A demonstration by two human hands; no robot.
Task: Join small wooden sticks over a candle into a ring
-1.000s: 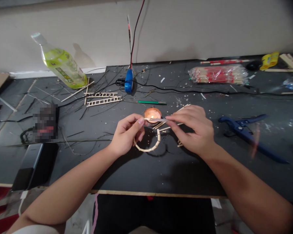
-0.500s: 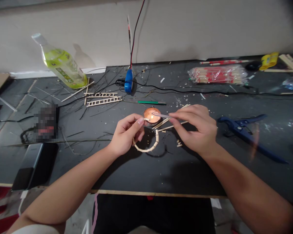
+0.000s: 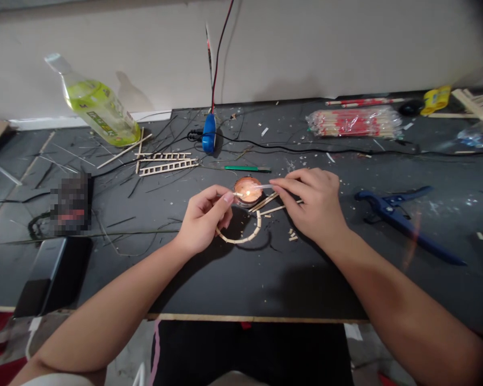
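From the head view, I am looking down on a person working at a dark grey counter. The left hand is pinching a curved ring of short, pale wooden segments, thumb and fingers closed upon one end; the fingers are hiding part of it, and the rest is hanging in a loop just above the counter. The right hand is holding a thin, translucent stick in a narrow grip of thumb and fingertips, its tip pointing leftward over a round, copper-coloured dish that is glowing brightly inside. Whether the stick is touching the ring, I cannot tell.

Slender pale wooden sticks are lying between the dish and the right hand, which is covering their far ends, and small wooden offcuts are resting just beside that hand. Behind the dish, a slim green-handled tool is lying crosswise. To its left, ladder-like pale wooden frames are lying near a leaning bottle of yellow-green drink. A black cable is running across the back, and a blue-handled cutter is lying well apart on the right.
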